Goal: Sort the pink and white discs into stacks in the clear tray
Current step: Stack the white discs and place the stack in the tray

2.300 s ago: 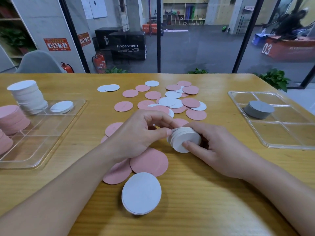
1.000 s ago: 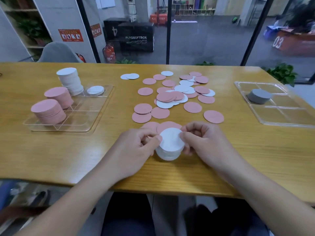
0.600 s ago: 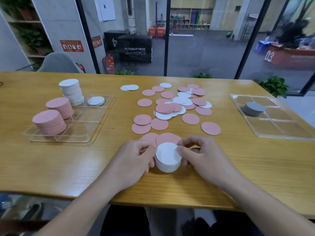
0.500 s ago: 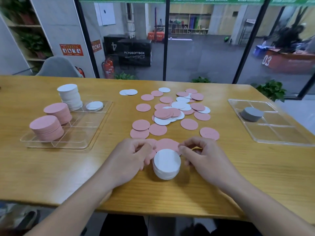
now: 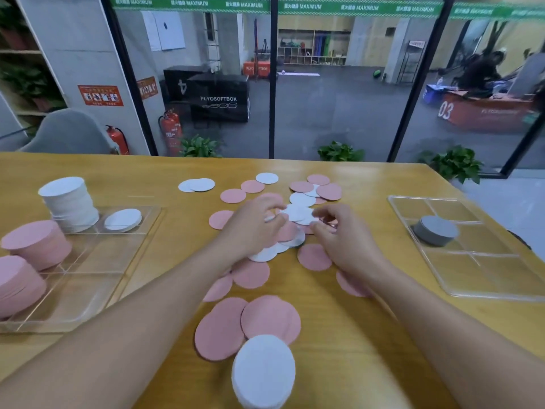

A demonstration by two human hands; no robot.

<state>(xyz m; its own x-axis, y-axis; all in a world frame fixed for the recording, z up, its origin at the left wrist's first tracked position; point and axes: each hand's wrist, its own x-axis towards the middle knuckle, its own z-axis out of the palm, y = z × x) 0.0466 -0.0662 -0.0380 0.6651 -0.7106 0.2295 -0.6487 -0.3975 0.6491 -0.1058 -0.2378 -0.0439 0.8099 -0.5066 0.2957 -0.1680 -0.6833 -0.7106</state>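
Both hands are reaching into the loose heap of pink and white round discs (image 5: 298,214) lying in the upper middle of the frame on the yellow wooden desk (image 5: 368,349). The left hand (image 5: 250,228) is arching over the heap with its fingers curled down among the discs, and the right hand (image 5: 345,237) is facing it with bent fingers whose tips are touching white discs; motion blur is hiding whether either hand is actually pinching one, so I cannot tell. A short stack of white discs (image 5: 263,371) is standing at the bottom centre of the frame, just in front of two large overlapping pink discs (image 5: 250,323), with both forearms passing on either side of it. At the left edge of the frame the clear compartmented tray (image 5: 97,278) is carrying a tall leaning stack of white discs (image 5: 69,202) in its far corner, a low white stack (image 5: 123,219) in the compartment beside it, and two pink stacks (image 5: 35,243) nearer the viewer. At the right of the frame a second clear tray (image 5: 486,276) is holding one grey stack of discs (image 5: 436,230). Stray pink discs are lying between the forearms and under the right wrist. Beyond the desk a grey chair (image 5: 67,132), red fire extinguishers (image 5: 170,129) and green potted plants (image 5: 339,150) are standing along a glass wall.
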